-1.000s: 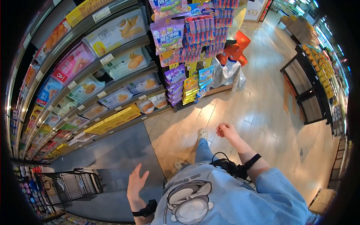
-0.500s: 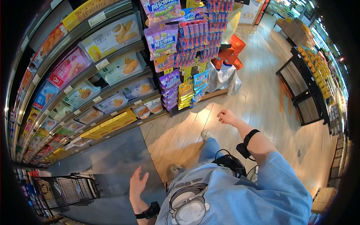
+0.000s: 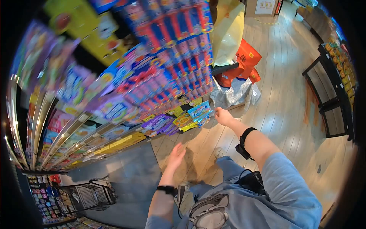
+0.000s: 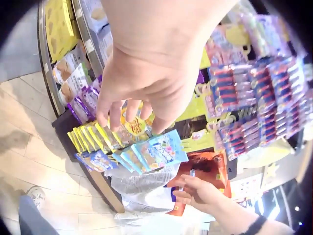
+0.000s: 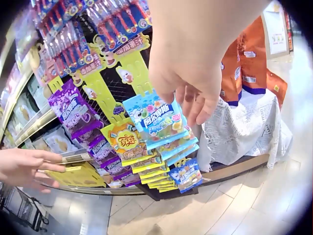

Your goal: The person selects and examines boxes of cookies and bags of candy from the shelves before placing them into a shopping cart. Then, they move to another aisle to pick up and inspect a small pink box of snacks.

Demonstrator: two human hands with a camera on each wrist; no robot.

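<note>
My left hand (image 3: 176, 155) reaches forward with its fingers loosely extended and holds nothing. In the left wrist view it overlaps yellow candy bags (image 4: 134, 128) hanging on a strip. My right hand (image 3: 224, 115) is beside the blue candy bags (image 3: 199, 111), its fingers loosely bent and holding nothing. The right wrist view shows that hand's fingertips at the right edge of the front blue bag (image 5: 155, 120). Purple candy bags (image 5: 73, 108) hang to the left of the yellow ones. Above them are rows of red-and-blue carded stick packs (image 3: 164, 53).
Orange bags (image 3: 248, 57) stand on a silvery sheet (image 3: 238, 95) right of the rack. Biscuit shelves (image 3: 65, 137) run along the left. A shopping cart (image 3: 87, 195) is at lower left, a black display stand (image 3: 331, 91) at right, and wood flooring (image 3: 282, 126) between.
I have moved closer to the candy rack, which now looms larger. Both hands have come forward, the right to the blue bags and the left toward the rack's lower bags.
</note>
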